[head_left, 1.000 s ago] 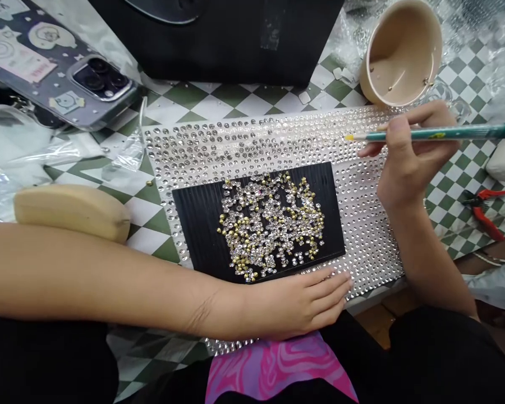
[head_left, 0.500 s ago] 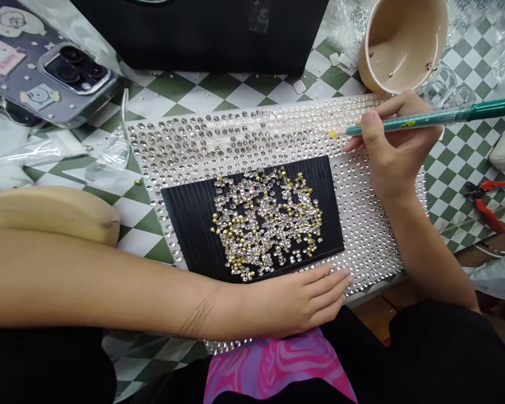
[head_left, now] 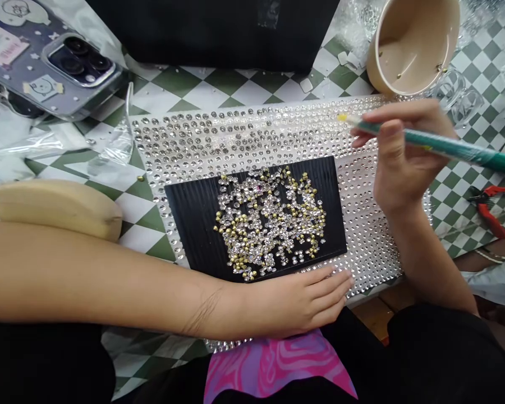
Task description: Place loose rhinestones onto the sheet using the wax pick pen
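Observation:
In my right hand (head_left: 408,151) is a green pen-like stick (head_left: 450,145), pinched between thumb and fingers, its yellow tip over the upper part of a rhinestone-covered sheet (head_left: 370,224). My left hand (head_left: 311,300) lies flat on the sheet's lower edge, fingers stretched out, beside a black tray (head_left: 197,224). Loose clear stones with gold backs (head_left: 273,224) are spread on the tray, which rests on the sheet.
A beige cup (head_left: 412,50) with a few stones stands at the upper right. Elsewhere are a black box (head_left: 223,33), a phone (head_left: 59,73), a yellow object (head_left: 54,207) and red-handled pliers (head_left: 492,219). Another person's wrist shows at the right edge.
My right hand has turned and lifted slightly; the stick's tip has moved up and its rear end has swung down. My left hand keeps its place. The view has shifted slightly.

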Demonstrator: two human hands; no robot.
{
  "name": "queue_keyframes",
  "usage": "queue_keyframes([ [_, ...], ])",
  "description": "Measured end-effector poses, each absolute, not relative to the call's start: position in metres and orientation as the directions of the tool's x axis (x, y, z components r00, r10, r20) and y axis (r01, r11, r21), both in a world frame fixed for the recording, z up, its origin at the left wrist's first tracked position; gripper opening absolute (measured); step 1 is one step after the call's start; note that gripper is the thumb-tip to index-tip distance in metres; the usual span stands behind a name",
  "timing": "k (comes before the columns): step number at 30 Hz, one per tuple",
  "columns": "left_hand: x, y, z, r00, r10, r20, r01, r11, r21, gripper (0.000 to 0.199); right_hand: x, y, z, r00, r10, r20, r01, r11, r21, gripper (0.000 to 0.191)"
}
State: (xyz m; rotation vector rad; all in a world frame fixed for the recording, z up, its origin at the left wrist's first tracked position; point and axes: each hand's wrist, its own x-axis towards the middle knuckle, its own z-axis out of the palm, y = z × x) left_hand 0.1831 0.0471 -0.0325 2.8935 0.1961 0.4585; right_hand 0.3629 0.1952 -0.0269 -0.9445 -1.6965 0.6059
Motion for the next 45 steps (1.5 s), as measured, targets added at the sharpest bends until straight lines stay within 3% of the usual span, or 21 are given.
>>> queue_keyframes([
  [3, 0.183, 0.046, -0.033, 0.942, 0.165, 0.291, 0.106, -0.972, 0.209, 0.045, 0.372, 0.207, -0.033, -0.066, 0.816, 0.574, 0.328, 0.561, -0.760, 0.019],
  [7, 0.182, 0.046, -0.033, 0.945, 0.165, 0.283, 0.105, -0.971, 0.215, 0.044, 0.378, 0.209, -0.038, -0.128, 0.828, 0.546, 0.392, 0.548, -0.739, 0.016],
  [11, 0.182, 0.047, -0.031, 0.957, 0.153, 0.247, 0.097, -0.969, 0.225, 0.044, 0.378, 0.205, -0.035, -0.193, 0.792, 0.580, 0.512, 0.585, -0.629, 0.013],
  [15, 0.182, 0.046, -0.030, 0.953, 0.164, 0.256, 0.106, -0.968, 0.226, 0.044, 0.378, 0.204, -0.032, -0.217, 0.742, 0.634, 0.522, 0.637, -0.567, 0.018],
  [26, 0.183, 0.045, -0.033, 0.942, 0.176, 0.287, 0.114, -0.968, 0.222, 0.044, 0.377, 0.204, -0.031, -0.221, 0.752, 0.621, 0.503, 0.634, -0.587, 0.014],
  [33, 0.183, 0.045, -0.033, 0.942, 0.175, 0.288, 0.118, -0.972, 0.205, 0.045, 0.371, 0.193, -0.033, -0.128, 0.805, 0.579, 0.466, 0.564, -0.682, 0.011],
  [36, 0.183, 0.045, -0.031, 0.944, 0.174, 0.280, 0.122, -0.973, 0.194, 0.045, 0.362, 0.178, -0.027, -0.244, 0.785, 0.570, 0.423, 0.615, -0.666, 0.017],
  [40, 0.184, 0.044, -0.030, 0.945, 0.195, 0.263, 0.145, -0.970, 0.196, 0.045, 0.355, 0.163, -0.020, -0.390, 0.812, 0.434, 0.435, 0.578, -0.691, 0.028],
  [45, 0.185, 0.041, -0.035, 0.931, 0.197, 0.307, 0.140, -0.970, 0.199, 0.051, 0.357, 0.162, -0.022, -0.381, 0.813, 0.441, 0.401, 0.575, -0.713, 0.026],
])
